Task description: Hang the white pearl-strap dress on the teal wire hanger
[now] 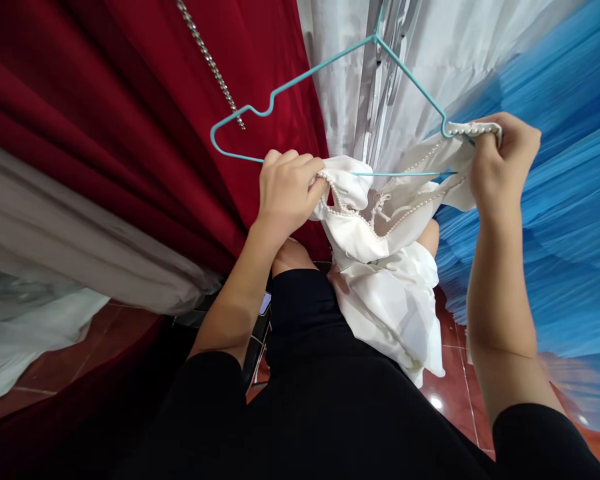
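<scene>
Dress [405, 293], white with beaded edges, is held up by the person's legs [293, 257]; clock positions are read from it. At ten o'clock, the left hand [289, 183] has its fingers together and curled over, pinching a beaded shoulder edge. At two o'clock, the right hand [505, 157] pinches a beaded strap [473, 128] between thumb and bent fingers. At twelve, the hanger [375, 39] has its right notch under this strap; its left end is bare. Farther out: red cloth [275, 60] at eleven, white drapes [470, 60] at one, blue tulle [570, 220] at three, tiled floor [453, 393] at five.

Likely faults: beads could snag if dragged across the notch; the strap could slip if the right pinch loosened. Hidden: the left fingertips and the bar behind them. The hook is cut off above; the ties inside the bodice are indistinct; whether the hem touches the floor cannot be told.
</scene>
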The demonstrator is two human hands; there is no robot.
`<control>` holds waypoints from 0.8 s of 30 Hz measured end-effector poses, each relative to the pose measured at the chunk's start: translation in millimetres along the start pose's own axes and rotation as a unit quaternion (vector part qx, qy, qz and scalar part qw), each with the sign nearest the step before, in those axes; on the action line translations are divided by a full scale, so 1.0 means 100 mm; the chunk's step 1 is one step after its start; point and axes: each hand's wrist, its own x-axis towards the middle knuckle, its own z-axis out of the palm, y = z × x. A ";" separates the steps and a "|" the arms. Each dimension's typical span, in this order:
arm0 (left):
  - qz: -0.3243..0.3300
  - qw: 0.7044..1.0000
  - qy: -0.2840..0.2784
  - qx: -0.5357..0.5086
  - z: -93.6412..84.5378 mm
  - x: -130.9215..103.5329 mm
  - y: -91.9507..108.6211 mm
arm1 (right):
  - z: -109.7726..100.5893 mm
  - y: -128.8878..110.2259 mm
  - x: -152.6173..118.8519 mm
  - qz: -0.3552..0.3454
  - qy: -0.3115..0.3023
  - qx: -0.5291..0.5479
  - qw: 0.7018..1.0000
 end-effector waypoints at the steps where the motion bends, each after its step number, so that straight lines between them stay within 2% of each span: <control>1: 0.000 1.000 -0.005 0.003 -0.01 0.00 0.01 | 0.02 0.03 0.03 0.025 0.004 0.005 1.000; 7: -0.017 1.000 -0.022 0.012 0.00 0.03 0.09 | 0.15 0.16 0.13 0.116 0.039 0.026 0.992; 11: -0.018 1.000 -0.004 0.004 0.00 0.01 0.12 | 0.25 0.18 0.26 0.184 -0.016 0.032 0.982; 15: -0.013 1.000 0.004 0.009 -0.02 -0.02 0.15 | 0.34 0.18 0.36 0.241 -0.044 0.056 0.968; 19: -0.016 1.000 0.020 0.017 0.00 -0.01 0.16 | 0.32 0.26 0.36 0.219 -0.023 0.054 0.974; 22: -0.027 0.998 0.002 0.057 0.04 0.00 0.16 | 0.18 0.45 0.24 0.195 0.015 -0.030 0.980; 24: -0.034 0.998 0.005 0.048 0.10 0.01 0.15 | 0.05 0.60 0.10 0.145 0.062 -0.072 0.985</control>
